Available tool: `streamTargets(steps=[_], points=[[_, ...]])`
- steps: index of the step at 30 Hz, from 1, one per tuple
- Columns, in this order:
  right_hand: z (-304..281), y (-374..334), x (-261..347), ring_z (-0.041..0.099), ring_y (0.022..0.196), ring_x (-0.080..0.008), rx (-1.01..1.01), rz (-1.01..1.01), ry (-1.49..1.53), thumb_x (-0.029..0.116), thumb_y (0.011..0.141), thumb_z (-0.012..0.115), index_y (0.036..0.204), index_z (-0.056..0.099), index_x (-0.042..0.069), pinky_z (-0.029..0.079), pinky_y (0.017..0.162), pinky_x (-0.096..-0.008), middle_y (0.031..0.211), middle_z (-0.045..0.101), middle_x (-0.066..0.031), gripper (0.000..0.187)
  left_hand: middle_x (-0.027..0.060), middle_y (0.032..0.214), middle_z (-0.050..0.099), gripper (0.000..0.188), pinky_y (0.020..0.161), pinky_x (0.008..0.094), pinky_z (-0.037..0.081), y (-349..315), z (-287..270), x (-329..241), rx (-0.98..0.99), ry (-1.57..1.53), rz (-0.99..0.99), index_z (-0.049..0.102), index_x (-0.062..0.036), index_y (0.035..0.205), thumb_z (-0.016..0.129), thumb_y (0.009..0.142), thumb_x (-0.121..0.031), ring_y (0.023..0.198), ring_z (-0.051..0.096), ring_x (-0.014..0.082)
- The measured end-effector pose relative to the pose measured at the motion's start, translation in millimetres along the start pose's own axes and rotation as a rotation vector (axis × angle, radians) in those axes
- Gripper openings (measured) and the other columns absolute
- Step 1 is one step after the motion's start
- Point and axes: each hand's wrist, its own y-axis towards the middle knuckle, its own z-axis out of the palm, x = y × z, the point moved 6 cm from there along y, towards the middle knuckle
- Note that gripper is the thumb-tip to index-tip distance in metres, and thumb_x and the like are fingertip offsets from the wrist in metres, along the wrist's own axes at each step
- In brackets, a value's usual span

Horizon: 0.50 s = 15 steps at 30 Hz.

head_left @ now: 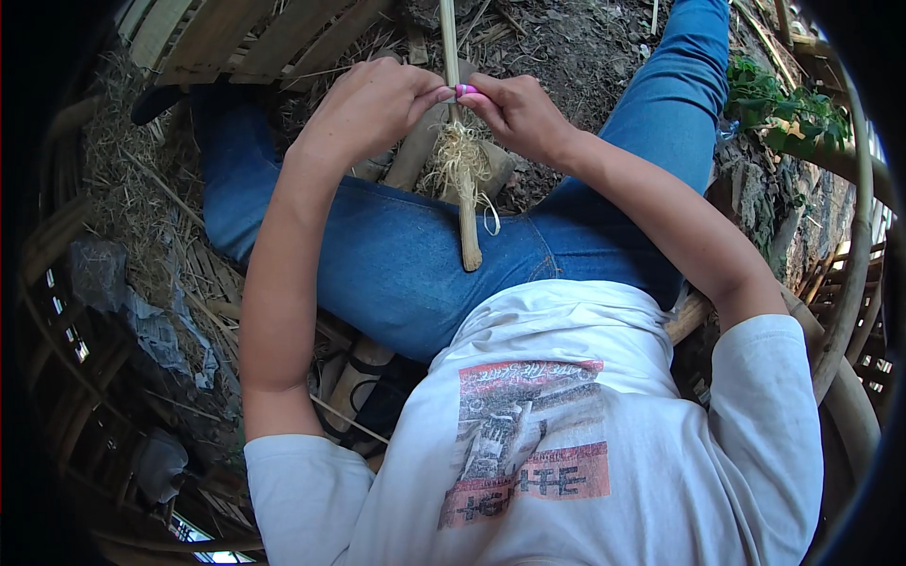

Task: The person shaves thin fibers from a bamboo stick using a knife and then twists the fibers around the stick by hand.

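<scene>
A slim, pale wooden stick [467, 212] slopes down from the top of the view, its cut lower end resting against my jeans at the thigh. Curly pale shavings [460, 156] bunch around it just below my hands. My right hand [524, 113] is closed around a small tool with a pink handle [464, 91], held across the stick; its working part is too small to make out. On the stick's other side, my left hand [377, 106] pinches thumb and fingers together at the same height. What sits in that pinch is hidden.
My legs in blue jeans [396, 255] spread on both sides of the stick. Wooden slats [255, 42] stand at the upper left, above dry straw [142, 179]. Dark soil [585, 57] lies between my legs. Green leaves [788, 108] and bent poles [854, 236] are at right.
</scene>
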Motion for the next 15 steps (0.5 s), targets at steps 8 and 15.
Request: streamTargets(steps=[8,15], points=[[1,-4,3,0.060,0.059,-0.0364,0.032,0.036,0.037,0.026,0.098,0.055,0.091,0.061,0.006,0.046,0.055,-0.0424,0.063,0.057,-0.0169,0.022,0.0180,0.069,0.059,0.026,0.065,0.0466,0.045,-4,2,-5,0.057,-0.031,-0.005,0.065,-0.0032,0.089,0.057,0.095,-0.026,0.069,0.058,0.0388],[3,-14,9,0.057,0.057,-0.0375,0.075,0.046,0.099,0.025,0.098,0.055,0.092,0.061,0.005,0.045,0.055,-0.0436,0.062,0.055,-0.0181,0.022,0.0182,0.068,0.059,0.026,0.063,0.0462,0.045,-17,8,-12,0.109,-0.123,-0.085,0.066,-0.0031,0.089,0.057,0.096,-0.027,0.068,0.057,0.0395]])
